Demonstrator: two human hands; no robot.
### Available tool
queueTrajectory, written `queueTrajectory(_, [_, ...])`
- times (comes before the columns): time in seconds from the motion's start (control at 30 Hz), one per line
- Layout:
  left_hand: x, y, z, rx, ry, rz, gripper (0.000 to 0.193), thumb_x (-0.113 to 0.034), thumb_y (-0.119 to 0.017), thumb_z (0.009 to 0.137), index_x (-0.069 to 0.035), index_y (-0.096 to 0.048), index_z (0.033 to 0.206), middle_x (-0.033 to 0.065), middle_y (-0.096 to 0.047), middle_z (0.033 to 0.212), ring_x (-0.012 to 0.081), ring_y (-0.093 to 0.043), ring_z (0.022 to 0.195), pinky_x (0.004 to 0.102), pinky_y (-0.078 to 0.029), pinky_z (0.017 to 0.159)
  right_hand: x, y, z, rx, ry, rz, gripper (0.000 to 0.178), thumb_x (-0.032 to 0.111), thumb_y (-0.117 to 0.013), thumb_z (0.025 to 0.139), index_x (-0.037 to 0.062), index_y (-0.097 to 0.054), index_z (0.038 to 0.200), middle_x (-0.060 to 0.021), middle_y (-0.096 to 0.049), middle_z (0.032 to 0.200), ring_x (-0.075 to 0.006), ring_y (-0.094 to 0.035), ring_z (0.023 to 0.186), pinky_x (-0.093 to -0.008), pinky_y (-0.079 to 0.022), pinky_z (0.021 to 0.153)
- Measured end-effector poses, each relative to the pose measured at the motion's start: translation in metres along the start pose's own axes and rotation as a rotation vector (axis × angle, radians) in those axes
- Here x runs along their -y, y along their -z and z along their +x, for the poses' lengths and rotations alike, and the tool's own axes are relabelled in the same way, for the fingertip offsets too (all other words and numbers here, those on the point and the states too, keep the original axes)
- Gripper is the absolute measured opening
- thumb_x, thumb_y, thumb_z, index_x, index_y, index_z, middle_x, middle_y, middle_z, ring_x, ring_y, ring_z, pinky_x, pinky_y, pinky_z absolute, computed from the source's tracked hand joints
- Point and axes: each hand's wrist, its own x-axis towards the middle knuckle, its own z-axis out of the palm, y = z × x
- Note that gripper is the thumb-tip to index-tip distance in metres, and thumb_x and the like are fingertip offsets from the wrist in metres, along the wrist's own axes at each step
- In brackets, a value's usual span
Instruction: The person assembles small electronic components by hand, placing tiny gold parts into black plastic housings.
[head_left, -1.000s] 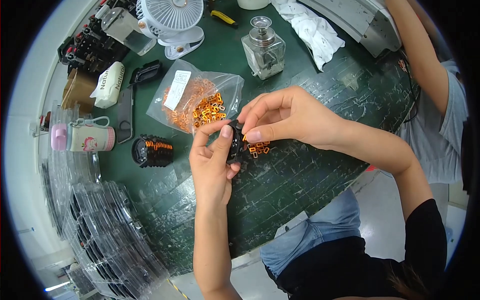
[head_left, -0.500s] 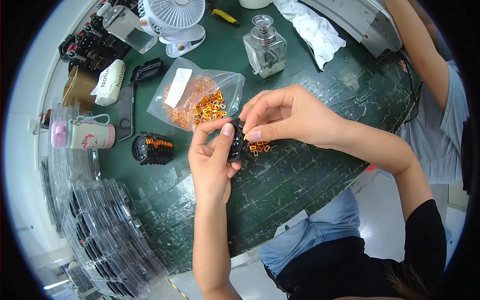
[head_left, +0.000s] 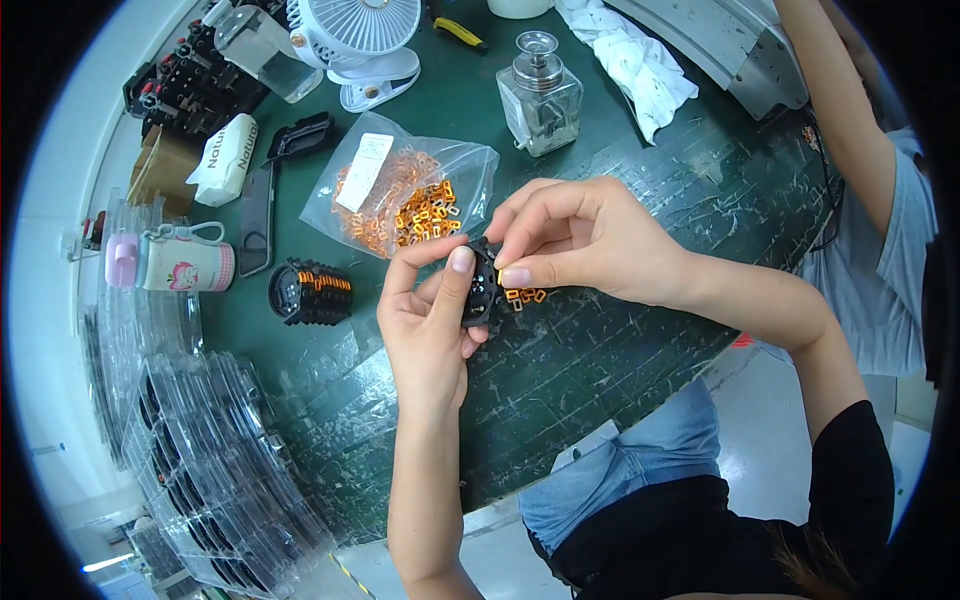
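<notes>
My left hand [head_left: 430, 325] is closed around a round black plastic part [head_left: 482, 288], its thumb on the near face. At that part's right edge, my right hand [head_left: 575, 240] pinches a small orange ring piece, mostly covered by the fingertips. Below the right fingers lies a small loose pile of orange rectangular rings [head_left: 522, 297] on the green table. Beyond the hands rests a clear plastic bag [head_left: 330, 205] full of the same orange rings. To the left, several similar black round parts with orange pieces fitted form a stack [head_left: 312, 292] lying on its side.
Clear plastic trays [head_left: 220, 470] pile up at the left edge. A cup [head_left: 185, 262], phone [head_left: 256, 220], tissue pack [head_left: 226, 160] and white fan [head_left: 362, 40] stand at far left. A glass pump bottle [head_left: 540, 100] and white cloth [head_left: 640, 65] are farther back. Another person's arm [head_left: 840, 110] is at right.
The whole view has shifted slightly. Both hands keep hold of the black part and the orange piece, with only small finger movement.
</notes>
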Motion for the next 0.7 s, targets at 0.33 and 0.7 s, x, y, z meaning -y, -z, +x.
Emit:
queueTrajectory(0.33, [-0.0020, -0.0019, -0.0030, -0.028, -0.058, 0.040, 0.017, -0.014, -0.063, 0.092, -0.004, -0.055, 0.103, 0.0060, -0.064, 0.068, 0.0025, -0.044, 0.040, 0.0163, -0.030, 0.034, -0.0031, -0.0016, -0.0007, -0.014, 0.049, 0.037, 0.009, -0.003, -0.072, 0.079, -0.0023, -0.067, 0.086, -0.0114, -0.056, 0.109, -0.0152, -0.063, 0.094, -0.0270, -0.056, 0.084])
queueTrajectory(0.7, [-0.0019, 0.0016, -0.0043, -0.026, -0.138, 0.099, 0.018, -0.014, -0.065, 0.090, -0.004, -0.056, 0.102, 0.0054, -0.064, 0.069, 0.0017, -0.047, 0.042, 0.0153, -0.031, 0.034, -0.0057, -0.0004, 0.0011, 0.032, 0.083, 0.006, 0.009, -0.002, -0.071, 0.080, -0.0008, -0.064, 0.086, -0.0112, -0.055, 0.111, -0.0144, -0.062, 0.095, -0.0266, -0.055, 0.085])
